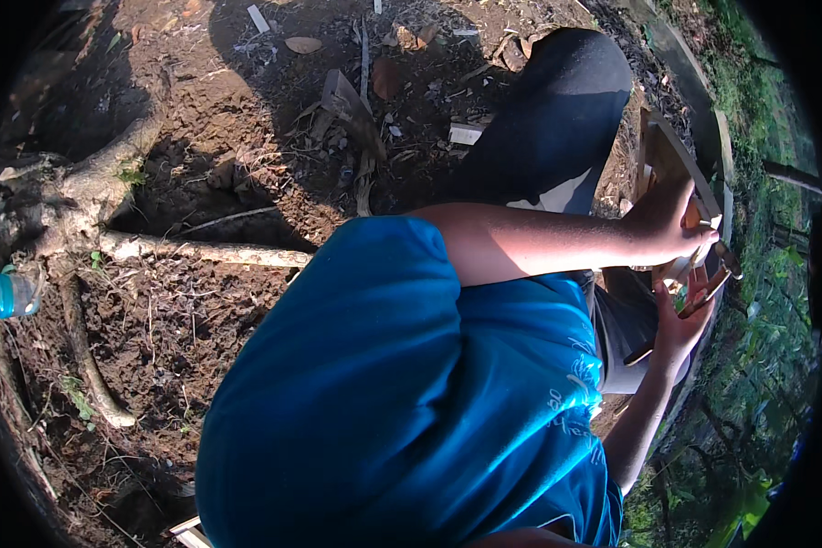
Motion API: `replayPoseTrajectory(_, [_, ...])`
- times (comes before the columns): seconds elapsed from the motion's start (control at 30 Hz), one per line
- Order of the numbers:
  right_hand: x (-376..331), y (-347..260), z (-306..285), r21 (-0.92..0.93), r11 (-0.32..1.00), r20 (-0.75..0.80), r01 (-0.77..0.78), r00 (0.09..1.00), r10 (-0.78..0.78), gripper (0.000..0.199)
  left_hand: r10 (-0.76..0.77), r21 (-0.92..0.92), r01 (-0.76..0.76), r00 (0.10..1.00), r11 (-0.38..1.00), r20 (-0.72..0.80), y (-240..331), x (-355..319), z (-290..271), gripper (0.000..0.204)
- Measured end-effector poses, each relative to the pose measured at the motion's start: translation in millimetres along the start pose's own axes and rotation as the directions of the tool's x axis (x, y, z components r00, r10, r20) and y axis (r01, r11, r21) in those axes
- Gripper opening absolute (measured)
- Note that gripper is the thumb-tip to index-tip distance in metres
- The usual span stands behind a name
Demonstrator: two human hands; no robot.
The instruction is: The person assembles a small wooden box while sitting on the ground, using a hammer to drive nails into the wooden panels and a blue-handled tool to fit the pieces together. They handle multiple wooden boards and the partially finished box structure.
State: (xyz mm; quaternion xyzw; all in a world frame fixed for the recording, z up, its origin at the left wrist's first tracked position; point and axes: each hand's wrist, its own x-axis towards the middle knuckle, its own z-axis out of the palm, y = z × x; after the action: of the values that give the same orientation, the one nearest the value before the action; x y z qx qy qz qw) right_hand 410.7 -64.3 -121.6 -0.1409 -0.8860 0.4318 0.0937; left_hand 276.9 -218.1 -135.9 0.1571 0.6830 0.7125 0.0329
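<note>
At the right of the view both my hands meet close together in front of my bent legs. My left hand (664, 226) is closed, its fingers bent around a pale piece (678, 268) that the hands partly hide; I cannot make out its kind. Just below it, my right hand (681, 321) is closed on a slim brown piece with a dark, rounded end (729, 261). A wooden board (667, 155) stands beside my left hand, its long edge curving past the fingers. Whether that hand touches the board I cannot tell.
My dark-trousered knee (566, 91) rises beside the left forearm. On the brown soil lie a wooden block (341, 96), a pale strip (466, 134) and dry leaves. Thick roots (100, 187) and a teal-banded bottle (11, 295) are at left; green plants (758, 365) grow at right.
</note>
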Motion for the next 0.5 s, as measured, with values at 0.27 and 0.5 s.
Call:
replayPoseTrajectory(0.27, [25,21,49,-0.108,0.981,-0.089,-0.163,0.984,0.154,0.056,-0.171,0.009,0.171,0.980,0.985,0.099,-8,-2,-26,0.048])
replayPoseTrajectory(0.5, [49,71,60,0.065,0.938,-0.063,-0.341,0.936,0.345,0.043,0.112,0.284,-0.076,0.987,0.956,-0.111,48,59,-181,0.031])
